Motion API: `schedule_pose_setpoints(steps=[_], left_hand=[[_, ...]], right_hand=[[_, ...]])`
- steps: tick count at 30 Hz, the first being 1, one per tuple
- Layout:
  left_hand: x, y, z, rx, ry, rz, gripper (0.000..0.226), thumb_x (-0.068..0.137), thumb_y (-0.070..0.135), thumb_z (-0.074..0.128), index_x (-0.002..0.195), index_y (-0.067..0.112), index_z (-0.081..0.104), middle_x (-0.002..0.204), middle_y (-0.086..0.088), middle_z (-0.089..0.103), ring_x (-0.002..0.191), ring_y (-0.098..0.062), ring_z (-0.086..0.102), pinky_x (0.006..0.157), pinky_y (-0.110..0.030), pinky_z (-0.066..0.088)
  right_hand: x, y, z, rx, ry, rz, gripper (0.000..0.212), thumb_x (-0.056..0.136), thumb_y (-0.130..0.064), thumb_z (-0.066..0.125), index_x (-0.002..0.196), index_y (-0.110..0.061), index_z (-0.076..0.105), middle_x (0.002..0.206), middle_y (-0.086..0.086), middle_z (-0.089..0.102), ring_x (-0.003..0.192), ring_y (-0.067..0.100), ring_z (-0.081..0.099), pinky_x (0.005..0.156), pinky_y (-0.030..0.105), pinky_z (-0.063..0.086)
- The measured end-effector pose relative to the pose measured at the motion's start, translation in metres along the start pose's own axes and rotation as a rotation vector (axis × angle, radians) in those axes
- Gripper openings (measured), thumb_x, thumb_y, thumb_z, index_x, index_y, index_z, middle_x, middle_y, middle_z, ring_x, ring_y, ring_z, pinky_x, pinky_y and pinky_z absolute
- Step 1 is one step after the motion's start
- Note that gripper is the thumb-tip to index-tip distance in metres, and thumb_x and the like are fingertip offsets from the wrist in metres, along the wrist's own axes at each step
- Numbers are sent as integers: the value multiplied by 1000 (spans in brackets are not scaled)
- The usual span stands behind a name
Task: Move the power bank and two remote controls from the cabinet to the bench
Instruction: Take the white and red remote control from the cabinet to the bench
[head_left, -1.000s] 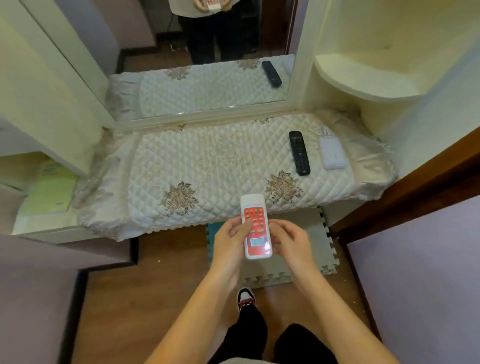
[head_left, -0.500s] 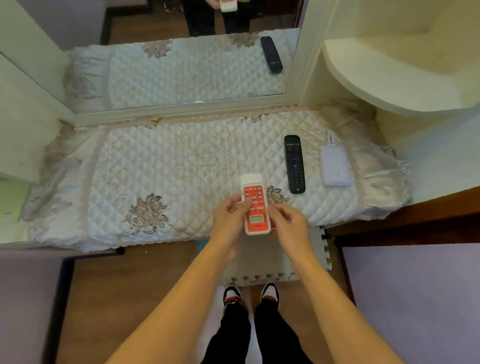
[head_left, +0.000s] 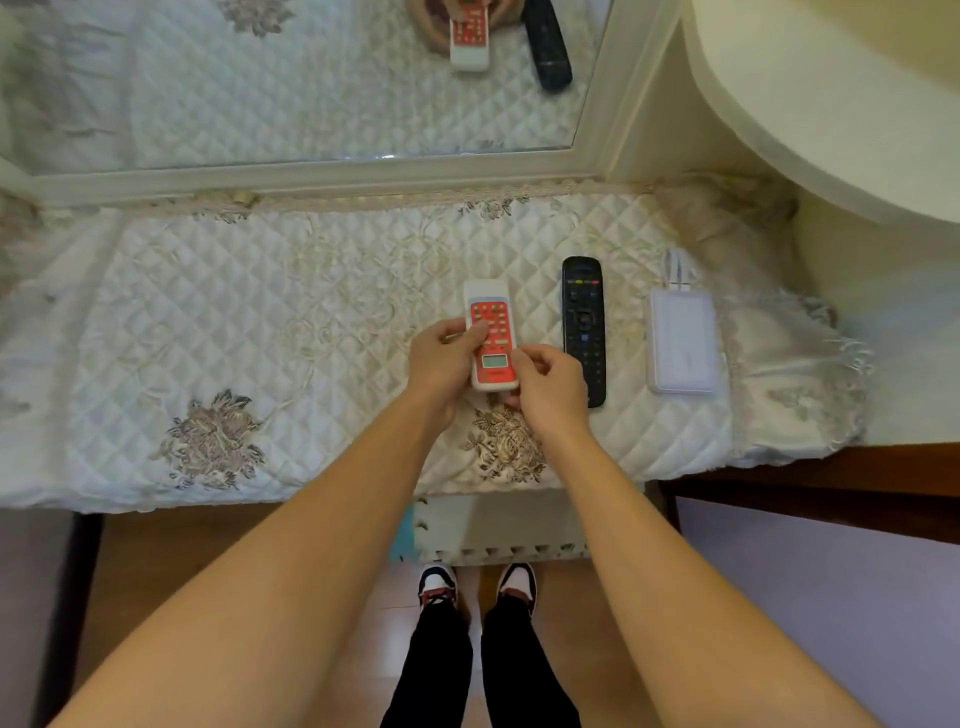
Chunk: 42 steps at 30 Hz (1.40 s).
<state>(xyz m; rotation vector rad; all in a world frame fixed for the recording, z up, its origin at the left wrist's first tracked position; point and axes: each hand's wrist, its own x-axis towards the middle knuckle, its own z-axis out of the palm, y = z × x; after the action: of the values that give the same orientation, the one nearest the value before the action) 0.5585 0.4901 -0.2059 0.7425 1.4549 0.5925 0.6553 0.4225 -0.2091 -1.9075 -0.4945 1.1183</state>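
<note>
A white remote with a red face (head_left: 491, 332) is low over the quilted bench (head_left: 260, 338); whether it touches the cover I cannot tell. My left hand (head_left: 441, 358) grips its left edge with the thumb on the buttons. My right hand (head_left: 548, 387) pinches its lower right corner. To its right a black remote (head_left: 584, 327) lies flat on the bench. A white power bank (head_left: 681, 340) with a short white cable lies further right.
A mirror (head_left: 311, 78) stands behind the bench and reflects the remotes. A rounded cream shelf (head_left: 831, 104) juts out at the upper right. A foam mat (head_left: 498, 530) and my shoes are on the wooden floor below.
Both hands carried the red-faced remote forward, from over the floor to over the bench beside the black remote. The camera moved closer and tilted down.
</note>
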Motion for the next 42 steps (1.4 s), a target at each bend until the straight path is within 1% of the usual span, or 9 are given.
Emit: schedule_pose_setpoints(steps=[5,8,12,18,21,26,33,37,42], left_hand=[[15,2,4,179,105,83,9,90,23,74,89,15,72,90,-6,77,83,-22,76,86,-43,61],[17,4,3,285,144,116,20,88,30,76,96,13,75,90,-3,78,80,-15,74,84,-39,60],[18,6,-4,443,184,162,33,85,40,77,104,12,75,95,-1,77,87,-15,72,86,-37,58],[3,7,-15,656,190,300,36,88,43,73,106,12,72,96,2,74,90,-14,68,80,-28,51],[-10,6,-22,796,165,380,30,93,44,65,101,15,68,94,-1,68,93,-23,67,78,-34,50],[-45,18,-39,1078,114,605,55,98,46,56,141,12,55,136,-12,61,121,-34,55,90,-44,47],[-108,65,-59,1296,98,907,61,88,49,51,137,13,60,132,-10,67,120,-33,61,92,-48,51],[-145,74,-74,1350,122,1074,58,89,48,53,134,13,62,129,-9,69,117,-31,63,95,-48,51],[-174,61,-94,1392,160,1128,64,88,54,45,135,14,61,132,-10,67,123,-34,60,102,-52,47]], right_hand=[[14,-1,12,-108,107,2,16,94,-23,62,100,-14,73,91,4,75,81,20,72,80,45,60],[11,-4,16,-149,155,0,18,94,-23,61,102,-13,74,94,4,75,86,19,70,82,39,57],[5,-10,15,-263,164,-16,19,96,-22,60,106,-12,72,99,3,74,85,12,62,72,22,39],[-4,-13,15,-371,159,-42,26,95,-21,57,114,-10,68,110,7,71,101,22,64,78,26,43],[-11,-19,12,-408,122,-72,32,93,-23,56,121,-11,65,116,7,68,106,23,62,89,34,49],[-35,-45,-2,-509,75,-235,37,95,-26,56,128,-12,61,124,10,63,114,26,59,95,38,47],[-91,-97,-27,-791,118,-520,43,96,-31,51,134,-13,55,134,10,55,122,29,49,96,45,44],[-127,-107,-38,-901,199,-699,46,89,-37,46,125,-12,62,123,10,61,112,32,56,87,49,49],[-165,-97,-46,-1063,268,-812,48,85,-39,43,119,-11,64,118,12,65,111,31,59,89,46,48]])
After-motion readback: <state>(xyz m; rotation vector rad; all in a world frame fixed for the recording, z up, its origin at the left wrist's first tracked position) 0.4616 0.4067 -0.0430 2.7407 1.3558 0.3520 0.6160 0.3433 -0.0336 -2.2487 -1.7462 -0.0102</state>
